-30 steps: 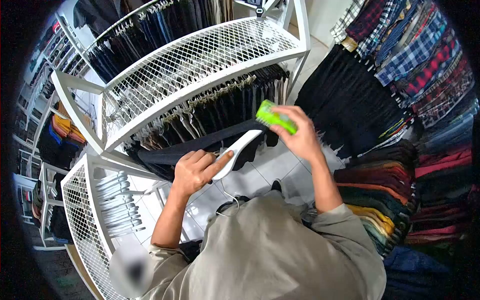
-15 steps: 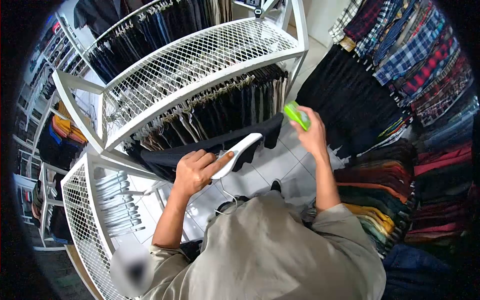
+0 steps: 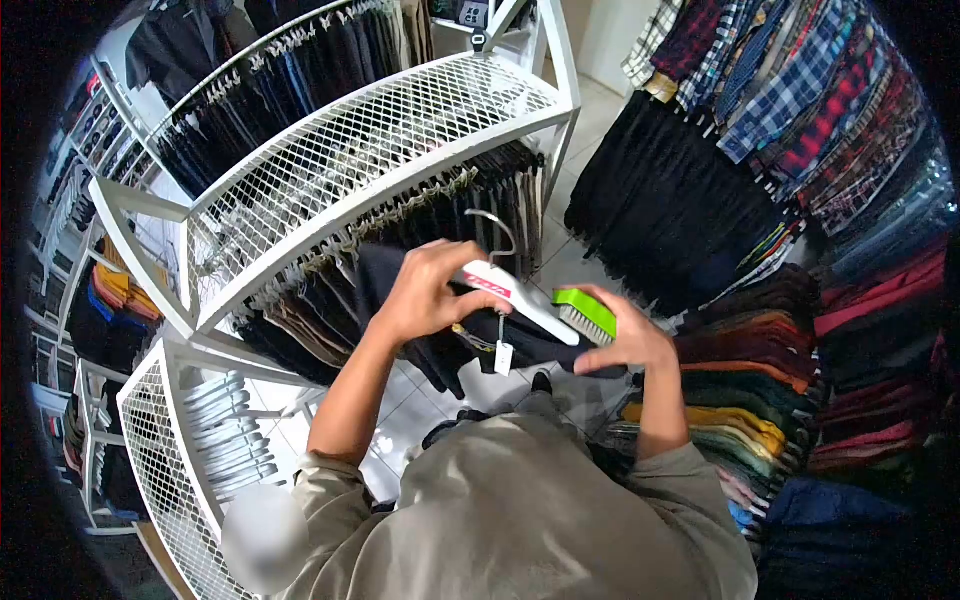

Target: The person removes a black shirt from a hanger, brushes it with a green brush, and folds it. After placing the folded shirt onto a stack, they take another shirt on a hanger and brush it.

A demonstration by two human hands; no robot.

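My left hand is closed around the middle of a white clothes hanger with a pink-red label. Its metal hook sticks up beyond my fingers. Dark cloth of a black garment hangs from the hanger, and a small white tag dangles under my thumb. In my right hand is a green brush with pale bristles, gripped from the right side. The bristles are right at the hanger's right end, facing down toward the dark cloth.
A white mesh-topped rack with trousers on hangers stands ahead. At left, white hangers hang below another mesh shelf. Hanging black clothes, plaid shirts and folded-over coloured garments line the right side.
The hanger has turned over, so its hook now points up and away from me. My right hand has brought the brush down and left to the hanger's end.
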